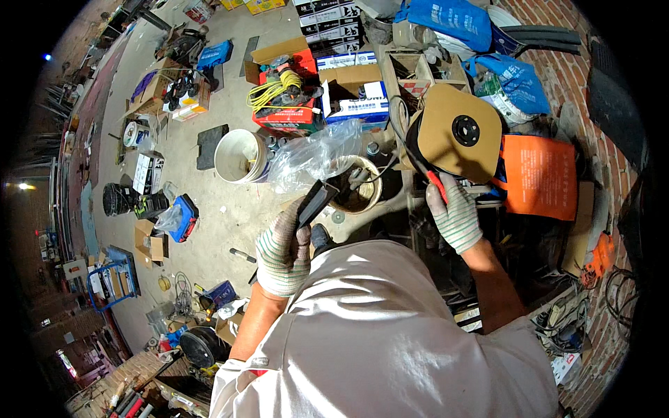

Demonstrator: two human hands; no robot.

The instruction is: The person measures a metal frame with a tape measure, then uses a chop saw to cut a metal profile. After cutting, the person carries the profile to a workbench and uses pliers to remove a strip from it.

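My left hand (pixel 282 254), in a striped knitted work glove, is closed around a short black flat-sided bar (pixel 317 203), which tilts up to the right. Over on the right, my right hand (pixel 454 214), gloved the same way, grips a tool with a red handle (pixel 437 185); a long dark part runs up and left from it, and its exact kind is unclear. Just beyond that hand sits a tan, rounded-square stool seat or lid (pixel 446 132) with a black round hub (pixel 466 130). A bucket (pixel 362 198) with grey parts and a cable in it stands between my hands.
Clear plastic film (pixel 313 157) lies beside a white bucket (pixel 240 155). Farther off are a red box (pixel 289 120) with yellow cord on top and an open blue-and-white carton (pixel 355 108). An orange sheet or bag (pixel 540 177) is at right, near the brick wall (pixel 605 279).
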